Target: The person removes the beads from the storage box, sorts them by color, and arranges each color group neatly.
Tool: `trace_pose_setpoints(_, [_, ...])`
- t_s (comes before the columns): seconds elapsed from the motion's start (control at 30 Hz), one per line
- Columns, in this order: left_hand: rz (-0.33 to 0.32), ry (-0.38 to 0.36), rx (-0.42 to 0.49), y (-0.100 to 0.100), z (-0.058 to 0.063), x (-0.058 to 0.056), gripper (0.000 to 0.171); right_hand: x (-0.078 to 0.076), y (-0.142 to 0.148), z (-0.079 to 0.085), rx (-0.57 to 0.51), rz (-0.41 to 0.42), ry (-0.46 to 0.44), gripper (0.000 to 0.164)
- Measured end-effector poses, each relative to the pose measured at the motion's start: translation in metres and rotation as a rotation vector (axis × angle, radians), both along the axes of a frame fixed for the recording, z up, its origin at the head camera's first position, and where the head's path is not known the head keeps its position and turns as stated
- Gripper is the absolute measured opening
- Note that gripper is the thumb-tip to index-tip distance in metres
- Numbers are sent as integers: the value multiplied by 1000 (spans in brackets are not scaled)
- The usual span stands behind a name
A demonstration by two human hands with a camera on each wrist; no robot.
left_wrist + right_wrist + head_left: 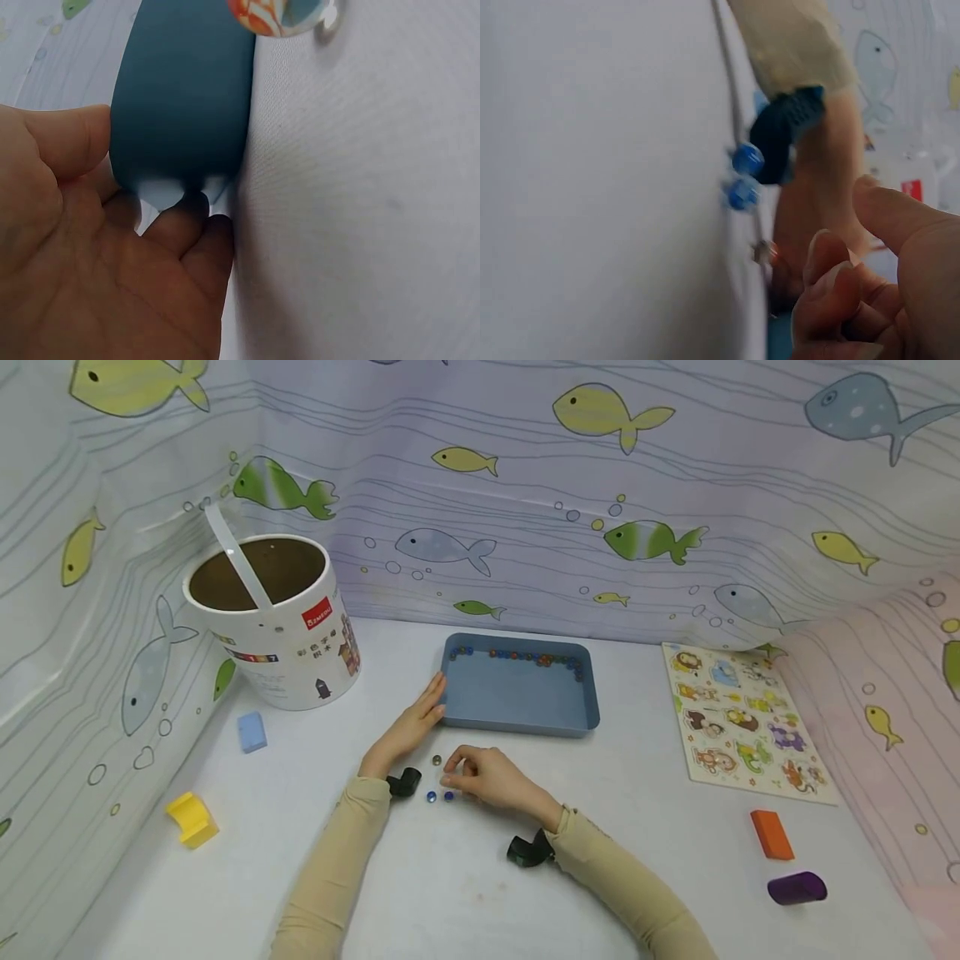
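Note:
A blue-grey tray [517,727] lies on the table, with several blue and orange marbles [542,658] along its far edge. My left hand [411,725] rests against the tray's left side with fingers extended; the left wrist view shows its fingertips at the tray's end wall [180,112]. In front of the tray lie two blue marbles [431,797] and one brownish marble [437,760]. Just right of them hovers my right hand [491,777], fingers loosely bent. The right wrist view shows its thumb [900,214] apart from the fingers, with nothing between, near the blue marbles [742,193].
A white bucket [292,660] stands at the back left, near a light-blue block [252,732] and a yellow block [192,820]. On the right lie an animal puzzle board [738,727], an orange block [772,835] and a purple block [797,887]. A fish-patterned curtain [517,510] hangs behind.

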State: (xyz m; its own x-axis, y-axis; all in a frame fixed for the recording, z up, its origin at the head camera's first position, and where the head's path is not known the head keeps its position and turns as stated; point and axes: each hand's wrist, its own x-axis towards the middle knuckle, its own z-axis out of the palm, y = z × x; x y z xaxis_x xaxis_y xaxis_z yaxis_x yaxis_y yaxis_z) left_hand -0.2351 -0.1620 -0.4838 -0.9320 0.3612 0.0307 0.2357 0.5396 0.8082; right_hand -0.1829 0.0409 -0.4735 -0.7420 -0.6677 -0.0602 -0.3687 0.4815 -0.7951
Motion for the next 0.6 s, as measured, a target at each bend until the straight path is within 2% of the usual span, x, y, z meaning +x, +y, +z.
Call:
trace_pose_setpoints(0.13, [2,6,1,-1,0,0,56,-19,5,14,-43,-75,8,22])
trace_pose_setpoints(0.4, [-7,8,6,0,-1,-1,56,-72,15,46,-143,-175,-59,27])
trace_pose_setpoints(0.6, [-3,0,10,1,0,0,56,-108,12,53,-216,-257,-105,33])
